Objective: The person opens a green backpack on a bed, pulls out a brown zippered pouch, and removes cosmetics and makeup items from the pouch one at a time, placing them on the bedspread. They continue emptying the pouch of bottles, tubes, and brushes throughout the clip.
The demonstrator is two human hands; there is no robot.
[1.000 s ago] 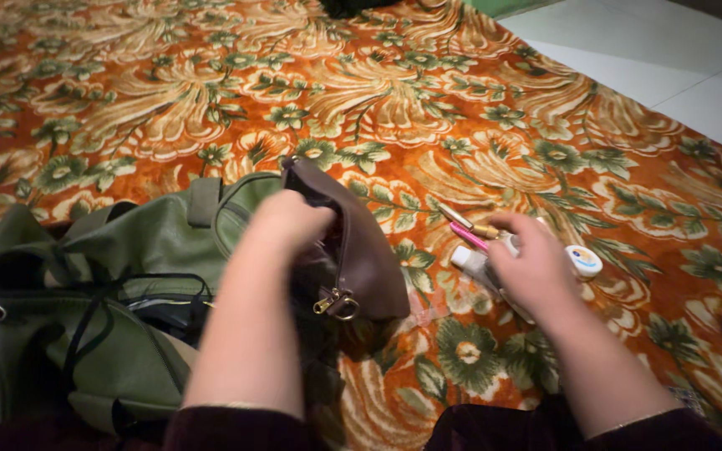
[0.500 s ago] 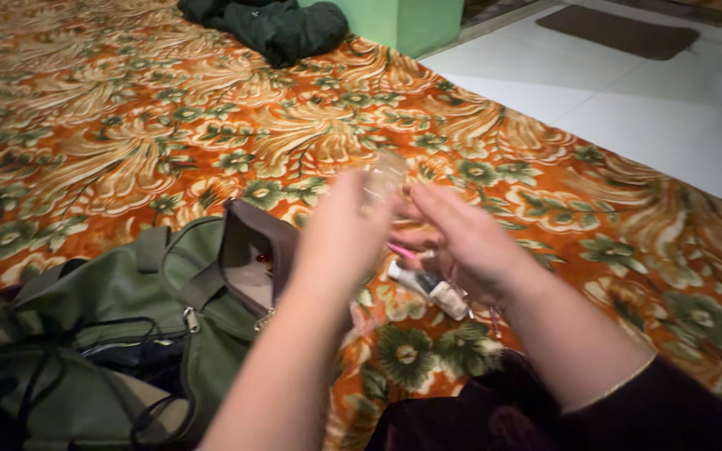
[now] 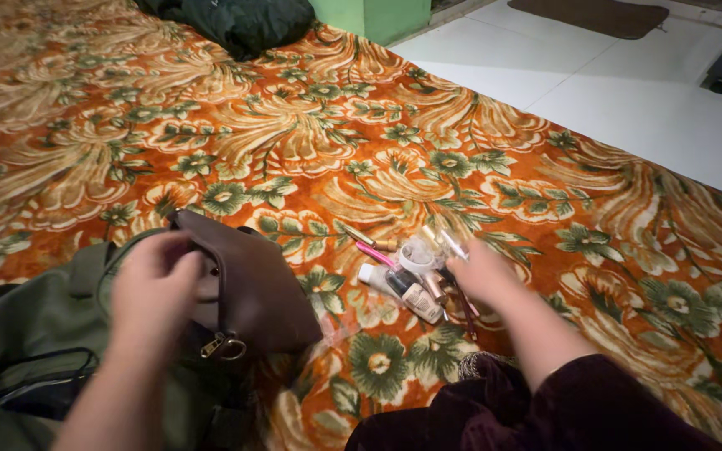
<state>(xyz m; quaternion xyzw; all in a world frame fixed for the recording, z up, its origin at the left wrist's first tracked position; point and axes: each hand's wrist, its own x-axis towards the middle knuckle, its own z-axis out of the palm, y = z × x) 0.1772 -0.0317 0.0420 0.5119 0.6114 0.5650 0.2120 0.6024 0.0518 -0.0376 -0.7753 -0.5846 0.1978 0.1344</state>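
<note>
My left hand (image 3: 154,288) rests on the open top of a small brown zip pouch (image 3: 256,288) that lies against a green bag (image 3: 35,334). My right hand (image 3: 485,274) hovers over a small pile of cosmetics (image 3: 415,271) on the orange floral carpet (image 3: 311,134): a white tube, a pink pencil, a round white jar and several small bottles. Its fingers are blurred and loosely curled; I cannot tell whether they hold anything. A clear plastic bit (image 3: 340,326) lies between pouch and pile.
A dark green cloth bundle (image 3: 240,21) lies at the carpet's far edge beside a green box (image 3: 369,15). White tiled floor (image 3: 628,100) runs along the right, with a dark mat (image 3: 599,15) at the top. My dark maroon sleeve (image 3: 545,409) is at the bottom.
Both hands were together above the pouch half a second ago. Now they have parted: the left went down to the pouch, the right moved right over the cosmetics. The view tilted up.
</note>
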